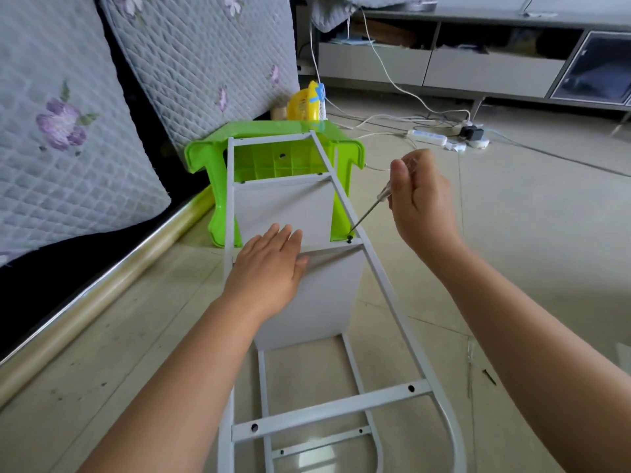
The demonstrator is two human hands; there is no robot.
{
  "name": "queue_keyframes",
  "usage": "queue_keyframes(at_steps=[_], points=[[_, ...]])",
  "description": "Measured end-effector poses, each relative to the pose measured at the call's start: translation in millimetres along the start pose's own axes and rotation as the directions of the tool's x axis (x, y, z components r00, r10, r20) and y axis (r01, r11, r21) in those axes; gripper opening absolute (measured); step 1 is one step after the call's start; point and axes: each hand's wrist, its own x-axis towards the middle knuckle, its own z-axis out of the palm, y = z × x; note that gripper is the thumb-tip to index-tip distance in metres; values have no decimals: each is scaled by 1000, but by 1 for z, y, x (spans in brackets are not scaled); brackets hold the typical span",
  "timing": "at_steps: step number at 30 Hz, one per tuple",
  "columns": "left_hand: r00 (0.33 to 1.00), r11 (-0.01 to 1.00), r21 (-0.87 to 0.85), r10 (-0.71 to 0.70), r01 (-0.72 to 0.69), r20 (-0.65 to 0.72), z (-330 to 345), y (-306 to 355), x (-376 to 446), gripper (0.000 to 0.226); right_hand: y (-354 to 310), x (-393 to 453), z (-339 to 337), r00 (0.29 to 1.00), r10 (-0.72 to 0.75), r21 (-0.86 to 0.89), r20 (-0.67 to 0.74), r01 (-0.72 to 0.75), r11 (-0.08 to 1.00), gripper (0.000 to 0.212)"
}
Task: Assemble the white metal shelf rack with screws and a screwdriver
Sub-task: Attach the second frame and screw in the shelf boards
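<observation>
The rack [293,268] lies on its side on the floor [512,233], its far end propped against a green stool [211,165] at 12 o'clock. The step in hand looks like driving a screw [350,238] through the right rail into the corner of a shelf panel [283,213], just right of centre. The right hand [418,196], at 2 o'clock, has its fingers clenched round the clear handle of the screwdriver [370,211], whose tip sits on the screw head. The left hand [269,268] lies flat, fingers released, pressing the panel's near edge to steady it.

Next, I judge, the driver must be kept in line with the screw and turned until it seats, while the left hand holds the panel against the rail. The near crossbar [327,407] at 6 o'clock shows open holes, so more fastening seems left.

The floor is pale tile. A quilted floral mattress [68,131] leans at 10 o'clock; a power strip [428,137] and cables lie at 1 o'clock below a grey cabinet [478,63].
</observation>
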Motion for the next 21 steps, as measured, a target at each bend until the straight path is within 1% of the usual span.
queue_keyframes(at_steps=[5,10,12,14,16,18,21], points=[[1000,1000,19,5,-6,31,1,-1,-1,53,-4,-4,-4,999,-7,-59,49,10,998,40],[999,1000,26,5,-6,32,1,0,-1,54,-10,1,-2,993,-55,-62,101,62,996,38],[999,999,32,0,-2,40,2,-1,-3,54,-12,3,-2,987,-73,-84,141,86,993,33],[999,999,40,-3,1,47,1,0,-3,55,-15,7,-5,975,-81,-107,209,105,989,22],[998,999,37,1,-3,60,0,0,-2,55,-18,12,-10,953,-61,-137,297,106,985,16],[997,1000,28,-5,3,73,1,0,-2,55,-20,15,-13,936,-30,-178,351,98,979,14],[997,999,33,-5,2,81,2,0,-1,56,-24,20,-17,946,-7,-229,325,86,970,16]])
